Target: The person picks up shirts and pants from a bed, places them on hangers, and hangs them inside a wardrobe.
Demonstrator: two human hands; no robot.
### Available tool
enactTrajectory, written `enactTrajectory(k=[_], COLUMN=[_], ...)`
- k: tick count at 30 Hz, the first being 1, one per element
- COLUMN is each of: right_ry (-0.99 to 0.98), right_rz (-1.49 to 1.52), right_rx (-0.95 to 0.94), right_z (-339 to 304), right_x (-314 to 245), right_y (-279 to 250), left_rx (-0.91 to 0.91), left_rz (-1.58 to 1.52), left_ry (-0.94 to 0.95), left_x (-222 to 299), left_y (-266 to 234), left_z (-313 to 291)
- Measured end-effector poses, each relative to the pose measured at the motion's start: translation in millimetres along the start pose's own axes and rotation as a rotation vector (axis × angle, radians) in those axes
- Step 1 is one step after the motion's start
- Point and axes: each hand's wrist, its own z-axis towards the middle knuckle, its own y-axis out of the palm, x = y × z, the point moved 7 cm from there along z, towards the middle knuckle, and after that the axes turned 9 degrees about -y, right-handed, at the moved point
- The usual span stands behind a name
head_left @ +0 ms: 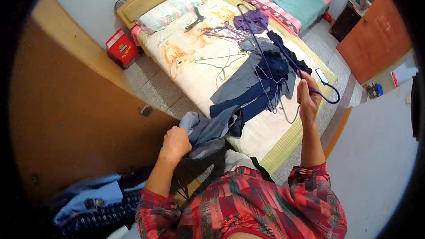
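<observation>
Right now the grey-blue garment (212, 130) is bunched at the near edge of the bed (186, 68), one end gripped in the left hand (176, 144), which is closed tight into a fist round the cloth; the rest trails up onto the mattress toward a heap of dark blue clothes (261, 84). The right hand (307, 99) is raised over the bed's right side, fingers curled shut round a dark blue hanger (325, 95), its loop sticking out to the right; can't tell exactly how firm that grip is. A small phone-like device (321, 75) lies just beside that hand on the bed edge. Further up the bed: a tangle of wire hangers (223, 31), a green hanger (221, 62), a purple garment (251, 20), and a folded pillow (168, 12) by the headboard. Off to the left, a red box (121, 46) on the floor; at lower left a pile of blue clothes (95, 199). Risk as I see it: the garment's loose end lies w/ the dark heap & thin straps, so a pull could drag other pieces off the bed, and the hanger hook could snag them or knock the device off the edge.
</observation>
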Motion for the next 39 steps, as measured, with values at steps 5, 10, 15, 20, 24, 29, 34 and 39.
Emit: enactTrajectory(k=[5, 10, 15, 20, 24, 29, 34, 39], right_ry=[0.09, 0.014, -0.097, -0.187, -0.314, -0.534, -0.737, -0.883], right_rz=[0.038, 0.115, 0.275, 0.247, 0.215, 0.072, 0.034, 0.059], right_rx=[-0.163, -0.345, -0.518, -0.61, -0.776, -1.037, -1.34, -1.357], right_z=[-41.9, -57.6, -45.2, -25.9, -22.6, -32.0, -56.5, -90.4], right_x=[-25.3, -68.8, -93.5, -113.9, -143.8, -185.3, -196.9, -213.1], right_y=[-11.0, -16.1, 7.0, 30.0, 61.4, 115.2, 166.3, 204.3], left_rx=[0.071, -0.025, 0.295, 0.381, 0.456, 0.44, 0.492, 0.521], left_rz=[-0.618, -1.857, -1.981, -1.869, -1.854, -1.818, -1.724, -1.445], left_ry=[0.158, 0.416, 0.743, 0.829, 0.751, 0.799, 0.817, 0.71], left_x=[-35.8, -78.1, -118.3, -127.1, -129.1, -112.3, -95.2, -61.1], left_y=[-24.0, -53.6, -90.9, -104.7, -101.5, -97.3, -96.9, -110.1], left_z=[-49.2, -102.9, -169.8, -213.5, -233.1, -247.1, -264.2, -259.5])
